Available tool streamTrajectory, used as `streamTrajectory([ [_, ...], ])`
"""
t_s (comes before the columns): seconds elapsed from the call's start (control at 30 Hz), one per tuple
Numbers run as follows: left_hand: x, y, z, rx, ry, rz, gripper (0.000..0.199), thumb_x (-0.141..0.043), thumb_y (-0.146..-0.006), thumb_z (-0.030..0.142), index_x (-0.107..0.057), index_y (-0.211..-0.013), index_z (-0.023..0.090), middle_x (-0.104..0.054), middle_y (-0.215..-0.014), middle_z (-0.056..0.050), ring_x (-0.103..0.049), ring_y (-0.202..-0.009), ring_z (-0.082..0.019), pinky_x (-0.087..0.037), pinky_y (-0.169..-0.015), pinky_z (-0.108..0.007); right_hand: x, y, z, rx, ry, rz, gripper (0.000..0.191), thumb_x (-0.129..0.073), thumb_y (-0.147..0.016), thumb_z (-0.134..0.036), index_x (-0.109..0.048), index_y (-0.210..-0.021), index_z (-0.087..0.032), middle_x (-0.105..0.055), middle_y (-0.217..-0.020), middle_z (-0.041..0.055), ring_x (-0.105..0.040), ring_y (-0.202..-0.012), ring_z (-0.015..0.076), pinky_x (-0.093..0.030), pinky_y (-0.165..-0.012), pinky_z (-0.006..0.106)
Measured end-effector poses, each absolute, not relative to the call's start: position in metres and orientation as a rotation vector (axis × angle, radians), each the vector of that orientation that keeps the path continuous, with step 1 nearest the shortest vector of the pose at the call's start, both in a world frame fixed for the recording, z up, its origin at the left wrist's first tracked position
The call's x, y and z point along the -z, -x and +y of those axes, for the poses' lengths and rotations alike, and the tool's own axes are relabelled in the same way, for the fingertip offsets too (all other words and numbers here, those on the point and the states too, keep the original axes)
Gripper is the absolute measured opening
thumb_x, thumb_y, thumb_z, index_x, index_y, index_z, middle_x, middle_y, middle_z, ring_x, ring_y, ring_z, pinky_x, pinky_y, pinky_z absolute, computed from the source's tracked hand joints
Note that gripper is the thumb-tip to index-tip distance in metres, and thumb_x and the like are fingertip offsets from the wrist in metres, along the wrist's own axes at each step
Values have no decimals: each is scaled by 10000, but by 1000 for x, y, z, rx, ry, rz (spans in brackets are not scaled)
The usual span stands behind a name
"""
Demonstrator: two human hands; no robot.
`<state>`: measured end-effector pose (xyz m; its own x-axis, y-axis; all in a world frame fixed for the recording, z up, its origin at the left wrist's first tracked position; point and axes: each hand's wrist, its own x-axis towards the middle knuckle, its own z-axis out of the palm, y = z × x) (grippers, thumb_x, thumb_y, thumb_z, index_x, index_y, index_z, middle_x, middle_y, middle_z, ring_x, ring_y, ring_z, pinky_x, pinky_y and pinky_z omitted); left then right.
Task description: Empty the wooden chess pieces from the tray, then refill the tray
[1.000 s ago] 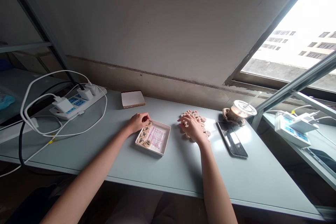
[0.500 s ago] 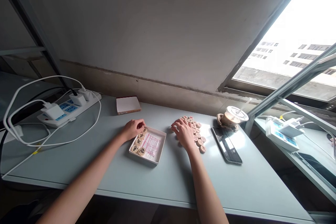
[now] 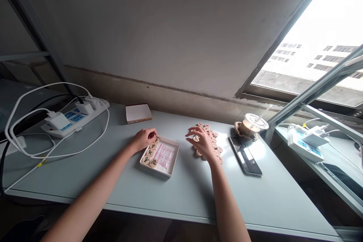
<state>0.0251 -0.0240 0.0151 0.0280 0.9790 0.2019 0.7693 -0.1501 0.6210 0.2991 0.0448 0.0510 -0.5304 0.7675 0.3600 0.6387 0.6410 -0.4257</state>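
Observation:
A shallow white box point(image 3: 173, 164) stands on the desk, with several round wooden Chinese chess pieces point(image 3: 150, 152) along its left side and a clear packet with pink lines point(image 3: 164, 156) beside them. My left hand point(image 3: 143, 139) is closed at the box's far left corner, fingers curled against the rim; its fingertips are partly hidden. To the right, my right hand point(image 3: 203, 143) hovers over a loose group of chess pieces point(image 3: 217, 150), fingers spread. One chess piece point(image 3: 196, 138) shows between its thumb and fingers, and I see no grip on it.
The box lid point(image 3: 138, 113) lies near the wall. Right of the pieces are a phone point(image 3: 245, 157) and a lidded drink cup point(image 3: 253, 124) with a straw. On the left, a power strip point(image 3: 75, 119) trails looping white cables.
My right hand has shifted slightly right and its fingers have spread, showing a chess piece under them. My left hand and the box have stayed in place.

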Motion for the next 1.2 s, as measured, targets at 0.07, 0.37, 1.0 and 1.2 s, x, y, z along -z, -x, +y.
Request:
streamTrajectory([
  [0.07, -15, -25, -24, -862, -1971, 1775, 126, -461, -765, 254, -573, -755, 196, -608, -644, 22, -538, -603, -130, -361, -588, -218, -55, -291, 39, -436, 979, -2332, 137, -575, -807, -352, -672, -765, -266, -605, -1058, 23, -510, -989, 206, -361, -837, 373],
  [0.37, -17, -25, -24, -852, -1986, 1769, 157, -442, -770, 239, -589, -778, 186, -591, -638, 16, -500, -576, -118, -330, -551, -212, -58, -266, 19, -843, 764, -2305, 188, -630, -757, -389, -604, -724, -206, -609, -958, 38, -544, -915, 188, -363, -878, 355],
  [1.0, -17, -25, -24, -852, -1980, 1773, 135, -493, -740, 243, -607, -777, 182, -593, -636, 15, -498, -582, -117, -339, -568, -214, -62, -250, 2, -1054, 584, -2376, 32, -607, -769, -221, -594, -745, -204, -621, -950, 28, -550, -932, 179, -386, -855, 312],
  [1.2, -19, -26, -25, -843, -1973, 1780, 148, -476, -746, 244, -607, -773, 180, -597, -638, 11, -503, -583, -121, -338, -559, -217, -52, -243, -2, -939, 624, -2493, 92, -574, -755, -127, -608, -756, -212, -608, -927, 9, -557, -872, 154, -404, -789, 273],
])
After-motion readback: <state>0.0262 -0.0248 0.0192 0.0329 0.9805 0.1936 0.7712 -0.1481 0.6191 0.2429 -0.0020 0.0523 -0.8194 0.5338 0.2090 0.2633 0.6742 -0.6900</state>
